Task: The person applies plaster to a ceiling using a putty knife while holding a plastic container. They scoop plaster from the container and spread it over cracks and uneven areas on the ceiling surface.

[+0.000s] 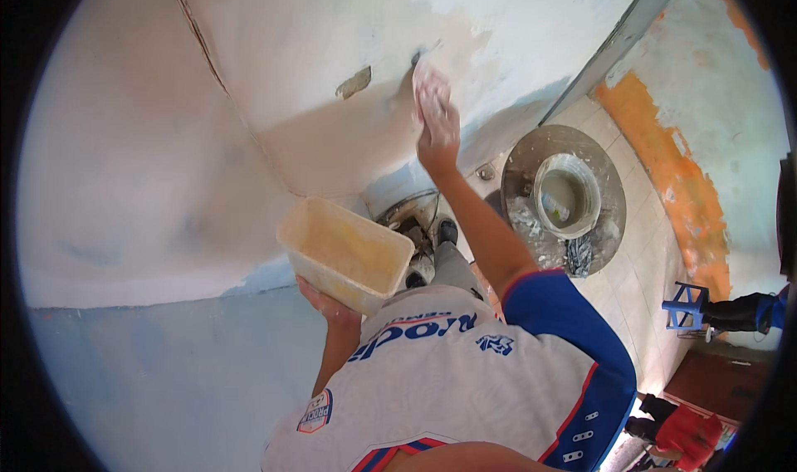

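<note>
My left hand point(332, 304) grips a translucent, off-white rectangular tub point(322, 279) from below and the side. The tub tilts in front of my torso, and a thin yellowish-white residue coats its inside. My right hand point(440, 127) reaches up to the pale, patchy wall point(315, 24), its fingers closed and smeared with white. A pale, flat thing point(427, 80) shows at its fingertips against the wall, too blurred to name. Right beside it is a small dark hole point(416, 58). A chipped grey patch point(354, 83) lies to the left of this hand.
On the tiled floor to the right, a round, stained board point(519, 173) bears a whitish bucket point(588, 216) and a black plastic bag point(579, 256). A dark-framed object point(408, 219) stands by my feet. Farther right are a blue stool point(686, 306) and other people.
</note>
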Action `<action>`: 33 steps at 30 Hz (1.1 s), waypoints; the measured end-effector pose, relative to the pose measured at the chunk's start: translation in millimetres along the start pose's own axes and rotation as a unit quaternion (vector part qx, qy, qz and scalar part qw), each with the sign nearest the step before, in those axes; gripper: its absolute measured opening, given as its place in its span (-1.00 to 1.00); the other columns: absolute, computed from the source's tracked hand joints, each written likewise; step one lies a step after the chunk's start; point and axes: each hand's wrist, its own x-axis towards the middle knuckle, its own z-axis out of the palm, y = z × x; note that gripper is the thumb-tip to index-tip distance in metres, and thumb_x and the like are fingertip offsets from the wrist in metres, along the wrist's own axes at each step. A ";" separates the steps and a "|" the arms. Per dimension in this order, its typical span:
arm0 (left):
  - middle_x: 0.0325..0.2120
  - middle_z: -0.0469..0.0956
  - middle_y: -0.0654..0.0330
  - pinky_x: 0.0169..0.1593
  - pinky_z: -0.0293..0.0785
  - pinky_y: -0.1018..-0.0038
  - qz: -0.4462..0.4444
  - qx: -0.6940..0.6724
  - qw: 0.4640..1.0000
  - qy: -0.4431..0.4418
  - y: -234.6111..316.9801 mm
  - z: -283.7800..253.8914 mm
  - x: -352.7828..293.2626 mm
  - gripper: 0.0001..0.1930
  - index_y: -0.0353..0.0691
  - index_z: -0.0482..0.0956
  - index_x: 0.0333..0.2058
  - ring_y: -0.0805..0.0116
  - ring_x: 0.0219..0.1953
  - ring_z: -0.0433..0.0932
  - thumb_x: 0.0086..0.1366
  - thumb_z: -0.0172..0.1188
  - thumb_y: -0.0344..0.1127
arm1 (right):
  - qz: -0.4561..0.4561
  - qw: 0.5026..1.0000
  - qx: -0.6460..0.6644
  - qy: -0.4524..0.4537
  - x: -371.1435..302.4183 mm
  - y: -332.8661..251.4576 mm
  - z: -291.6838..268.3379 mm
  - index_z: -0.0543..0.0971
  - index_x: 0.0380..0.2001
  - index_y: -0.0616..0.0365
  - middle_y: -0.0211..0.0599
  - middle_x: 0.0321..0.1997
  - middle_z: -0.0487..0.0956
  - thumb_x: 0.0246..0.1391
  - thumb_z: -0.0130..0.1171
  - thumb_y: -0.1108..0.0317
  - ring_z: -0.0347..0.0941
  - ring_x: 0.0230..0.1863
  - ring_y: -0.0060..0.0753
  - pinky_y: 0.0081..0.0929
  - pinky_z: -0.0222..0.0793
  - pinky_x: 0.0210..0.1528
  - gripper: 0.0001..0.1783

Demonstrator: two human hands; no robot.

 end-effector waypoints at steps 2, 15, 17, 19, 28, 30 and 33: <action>0.40 0.25 0.15 0.42 0.28 0.10 0.012 -0.014 1.000 -0.003 -1.9 -6.6 2.8 -0.25 0.01 0.13 0.46 0.05 0.39 0.29 0.51 -0.35 0.35 | 0.015 0.998 0.030 -0.058 -21.9 -11.1 -19.9 0.59 0.20 0.12 -0.04 0.13 0.62 0.00 0.04 0.74 0.46 0.21 0.21 0.00 0.46 0.18 -0.35; 0.41 0.24 0.15 0.43 0.25 0.08 0.011 -0.010 1.000 0.007 -1.8 -17.7 -2.9 -0.26 0.00 0.16 0.45 0.03 0.39 0.29 0.51 -0.33 0.34 | 0.031 0.998 0.052 -0.009 -19.2 -25.6 -14.3 0.58 0.21 0.17 0.07 0.10 0.62 0.18 0.04 0.67 0.50 0.12 0.20 -0.06 0.44 0.22 -0.47; 0.40 0.25 0.15 0.43 0.25 0.08 0.017 -0.017 1.000 0.019 0.1 -11.9 -9.0 -0.26 0.00 0.16 0.45 0.04 0.38 0.29 0.51 -0.32 0.33 | 0.126 0.991 0.009 0.036 5.8 -15.3 -34.8 0.58 0.22 0.14 0.01 0.16 0.62 0.14 0.03 0.72 0.51 0.13 0.19 -0.06 0.43 0.25 -0.42; 0.39 0.26 0.16 0.43 0.24 0.06 0.041 0.065 0.997 0.003 3.6 -2.7 -7.2 -0.27 0.02 0.17 0.45 0.04 0.39 0.27 0.51 -0.32 0.33 | 0.200 0.978 -0.016 0.061 44.7 5.6 -28.9 0.58 0.22 0.14 0.01 0.15 0.62 0.12 0.04 0.71 0.51 0.13 0.18 -0.08 0.44 0.22 -0.41; 0.40 0.25 0.12 0.41 0.29 0.10 0.044 0.027 0.999 -0.006 6.1 3.0 -6.8 -0.25 -0.02 0.13 0.46 0.04 0.39 0.30 0.52 -0.38 0.35 | -0.045 0.991 0.097 -0.080 -15.6 -48.3 -27.5 0.60 0.11 0.23 0.11 0.04 0.61 0.25 0.09 0.56 0.56 0.01 0.20 -0.05 0.51 0.06 -0.63; 0.39 0.26 0.12 0.41 0.30 0.10 0.040 0.032 0.999 0.008 8.2 2.6 -8.7 -0.24 -0.02 0.13 0.46 0.04 0.39 0.30 0.51 -0.38 0.35 | 0.094 0.995 0.014 0.041 10.1 -6.0 -25.9 0.60 0.17 0.15 0.07 0.03 0.62 0.25 0.09 0.57 0.56 0.00 0.18 -0.04 0.51 0.05 -0.57; 0.39 0.26 0.12 0.40 0.30 0.10 0.026 0.027 0.999 0.016 4.7 -9.5 -7.1 -0.24 -0.03 0.13 0.45 0.04 0.38 0.30 0.51 -0.38 0.35 | 0.147 0.985 -0.014 0.094 78.5 10.4 -24.8 0.54 0.26 0.12 0.13 0.13 0.58 0.14 0.05 0.65 0.49 0.18 0.20 0.04 0.41 0.25 -0.41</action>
